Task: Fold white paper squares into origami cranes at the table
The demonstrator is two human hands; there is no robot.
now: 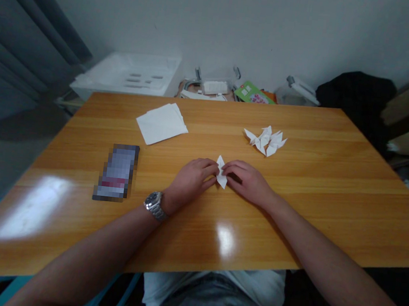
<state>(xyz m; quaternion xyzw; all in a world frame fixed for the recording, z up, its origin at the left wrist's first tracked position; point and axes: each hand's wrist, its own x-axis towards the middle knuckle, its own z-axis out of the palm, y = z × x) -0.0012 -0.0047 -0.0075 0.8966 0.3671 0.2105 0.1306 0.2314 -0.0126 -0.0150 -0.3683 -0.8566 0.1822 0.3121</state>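
A small piece of folded white paper [221, 173], narrow and diamond-shaped, is between my hands on the wooden table [272, 238]. My left hand [193, 177] grips its left side with thumb and fingers; a metal watch [155, 205] is on that wrist. From the right, my right hand [247, 181] pinches the other side with curled fingers. The paper's upper and lower points stick out between the fingertips. Beyond my right hand lie several folded white paper shapes [266, 140] in a cluster. Farther left is a small stack of flat white paper sheets [162, 124].
A phone [116, 172] with a blurred screen lies left of my left arm. Behind the table's far edge are a white plastic tub [125, 74], a green booklet [252, 94] and a dark bundle [354, 98]. A grey curtain [20, 31] hangs at the left.
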